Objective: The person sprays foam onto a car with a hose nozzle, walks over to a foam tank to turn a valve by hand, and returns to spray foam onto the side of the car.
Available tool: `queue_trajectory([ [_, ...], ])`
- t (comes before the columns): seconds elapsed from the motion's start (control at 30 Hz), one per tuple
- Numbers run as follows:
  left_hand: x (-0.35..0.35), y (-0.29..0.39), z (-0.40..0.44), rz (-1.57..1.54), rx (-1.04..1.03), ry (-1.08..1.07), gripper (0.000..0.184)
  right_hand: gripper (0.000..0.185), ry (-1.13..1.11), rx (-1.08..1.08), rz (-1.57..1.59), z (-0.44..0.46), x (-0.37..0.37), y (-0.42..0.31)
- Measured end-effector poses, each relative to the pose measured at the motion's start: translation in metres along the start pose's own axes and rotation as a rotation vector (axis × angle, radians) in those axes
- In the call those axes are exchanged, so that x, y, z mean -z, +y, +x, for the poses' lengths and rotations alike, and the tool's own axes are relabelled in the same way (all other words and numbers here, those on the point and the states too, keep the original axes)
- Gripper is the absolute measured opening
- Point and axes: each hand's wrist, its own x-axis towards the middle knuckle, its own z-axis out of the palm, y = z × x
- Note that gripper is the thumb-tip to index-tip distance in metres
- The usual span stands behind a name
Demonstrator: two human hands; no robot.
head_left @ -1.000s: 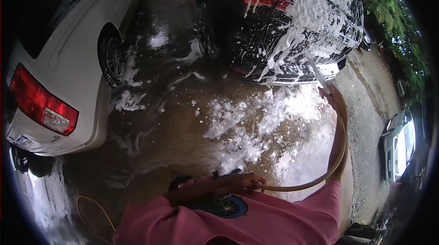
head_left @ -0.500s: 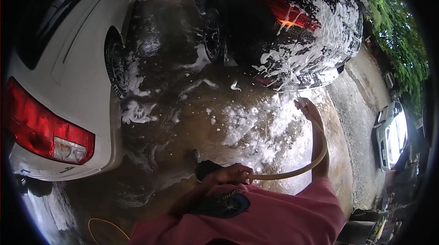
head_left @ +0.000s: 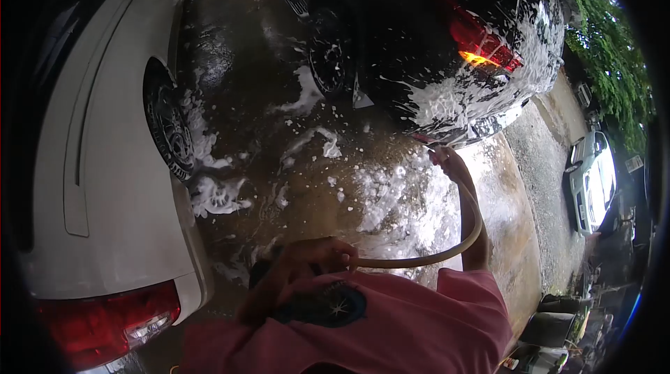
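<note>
My right hand (head_left: 447,159) is closed round the end of a beige hose (head_left: 426,260), held out low in front of the soapy rear of a black car (head_left: 412,39). At my body, my left hand (head_left: 328,254) grips the same hose further back. Between the hands the hose bends in a wide curve beside my right forearm. White foam (head_left: 443,105) covers much of the car's rear corner and bumper, below a lit tail light (head_left: 481,39). Spots and streaks dot the black side panel.
A white vehicle (head_left: 105,165) stands close on my left, its red tail light (head_left: 112,322) near me. Suds (head_left: 391,192) lie over the wet ground. To the right are a gravel strip (head_left: 534,165), a parked white car (head_left: 593,182) and green foliage (head_left: 614,60).
The view has shifted, and the white vehicle's tail light now sits lower. My right hand appears further left, still on the hose end. Less foam shows on the black car's rear corner.
</note>
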Motion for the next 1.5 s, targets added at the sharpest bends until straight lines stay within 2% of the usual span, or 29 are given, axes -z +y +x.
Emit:
queue_trajectory([
  [0.03,-0.01,0.027,-0.016,0.001,0.015,-0.005,0.021,0.033,0.035,0.008,0.118,-0.002,-0.003,-0.013],
  [0.07,-0.021,0.064,-0.031,0.417,-0.094,-0.115,0.021,0.034,0.064,0.02,0.232,0.006,-0.005,-0.026],
  [0.1,-0.023,0.087,-0.039,0.829,-0.194,-0.229,0.02,0.034,0.037,0.168,0.393,0.014,0.002,-0.027],
  [0.13,-0.012,0.092,-0.036,0.823,-0.171,-0.239,0.02,0.035,0.151,0.232,0.291,0.025,0.002,-0.017],
  [0.2,0.015,0.107,-0.029,0.567,-0.2,-0.426,0.035,0.035,0.109,0.223,-0.257,-0.003,-0.06,-0.029],
  [0.23,0.022,0.122,-0.034,0.572,-0.195,-0.437,0.035,0.036,-0.048,-0.032,0.002,0.018,-0.049,-0.006],
  [0.27,0.022,0.143,-0.046,0.762,-0.269,-0.346,0.035,0.036,-0.065,-0.063,0.053,0.02,-0.057,-0.007],
  [0.3,0.026,0.16,-0.054,0.946,-0.347,-0.248,0.036,0.036,-0.037,-0.034,0.057,0.022,-0.063,-0.009],
  [0.4,0.057,0.188,-0.065,0.758,-0.426,-0.188,0.037,0.036,0.041,-0.006,0.026,0.017,-0.076,-0.029],
  [0.43,0.067,0.203,-0.069,0.766,-0.417,-0.207,0.037,0.036,0.065,0.003,0.02,0.017,-0.084,-0.038],
  [0.5,0.082,0.237,-0.078,0.818,-0.605,-0.181,0.039,0.035,0.116,0.017,0.008,0.016,-0.098,-0.057],
  [0.53,0.092,0.26,-0.074,0.822,-0.614,-0.199,0.039,0.035,0.147,0.04,-0.003,0.016,-0.1,-0.073],
  [0.6,0.113,0.302,-0.052,1.056,-0.395,-0.676,0.04,0.035,0.205,0.055,-0.029,0.012,-0.106,-0.094],
  [0.63,0.125,0.311,-0.033,1.06,-0.37,-0.707,0.04,0.035,0.24,0.063,-0.034,0.008,-0.108,-0.104],
  [0.7,0.144,0.319,0.006,0.941,-0.035,-1.122,0.041,0.035,0.297,0.06,-0.038,-0.001,-0.119,-0.118],
  [0.8,0.163,0.332,0.012,1.032,-0.163,-1.149,0.042,0.035,0.358,0.039,-0.032,-0.006,-0.141,-0.13],
  [0.93,0.183,0.35,0.022,0.921,-0.074,-1.228,0.042,0.036,0.436,0.013,-0.024,-0.01,-0.156,-0.133],
  [1.13,0.2,0.409,0.041,1.071,-0.045,-1.251,0.04,0.036,0.525,0.038,-0.081,0.004,-0.172,-0.176],
  [1.23,0.208,0.442,0.049,1.156,-0.004,-1.222,0.04,0.036,0.548,0.083,-0.14,0.028,-0.177,-0.224],
  [1.33,0.204,0.485,0.045,1.186,-0.122,-1.213,0.036,0.034,0.6,0.105,-0.195,0.045,-0.185,-0.293],
  [1.4,0.213,0.495,0.056,1.245,-0.229,-1.218,0.034,0.036,0.632,0.064,-0.356,0.049,-0.2,-0.353],
  [1.47,0.218,0.505,0.074,1.155,-0.136,-1.289,0.038,0.029,0.656,0.26,-0.446,0.053,-0.188,-0.404],
  [1.5,0.214,0.52,0.072,1.162,-0.137,-1.302,0.038,0.03,0.63,0.203,-0.53,0.049,-0.172,-0.438],
])
